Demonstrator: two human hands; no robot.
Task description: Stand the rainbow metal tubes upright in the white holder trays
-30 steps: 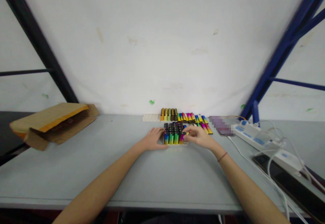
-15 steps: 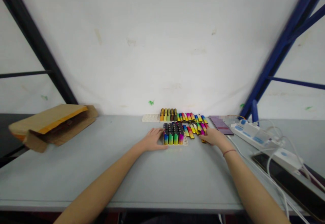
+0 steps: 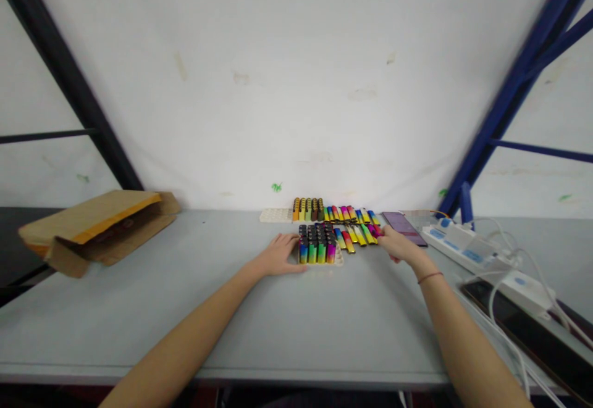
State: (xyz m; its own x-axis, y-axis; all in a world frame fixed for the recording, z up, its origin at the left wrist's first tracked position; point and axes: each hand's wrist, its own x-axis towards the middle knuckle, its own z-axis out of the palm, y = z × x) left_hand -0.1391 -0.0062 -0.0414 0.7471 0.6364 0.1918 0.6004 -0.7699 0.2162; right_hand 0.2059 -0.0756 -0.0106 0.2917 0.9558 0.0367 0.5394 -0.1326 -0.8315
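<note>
Multicoloured lighters with black tops stand upright in rows in a white holed tray. My left hand grips the tray's left side, thumb at the front corner and fingers towards the back. To the right of the tray lies a row of loose lighters, side by side. At the right end of that row, my right hand has its fingers closed on a magenta lighter, partly hidden by the fingertips.
Behind is another white tray, its right part filled with upright lighters. More lighters lie by the wall. A purple flat case, power strip, cables and dark phone are right; an open paper package is left.
My right hand has shifted slightly right and away from me, and the lighters at the row's right end now lie more evenly. My left hand stays at the tray.
</note>
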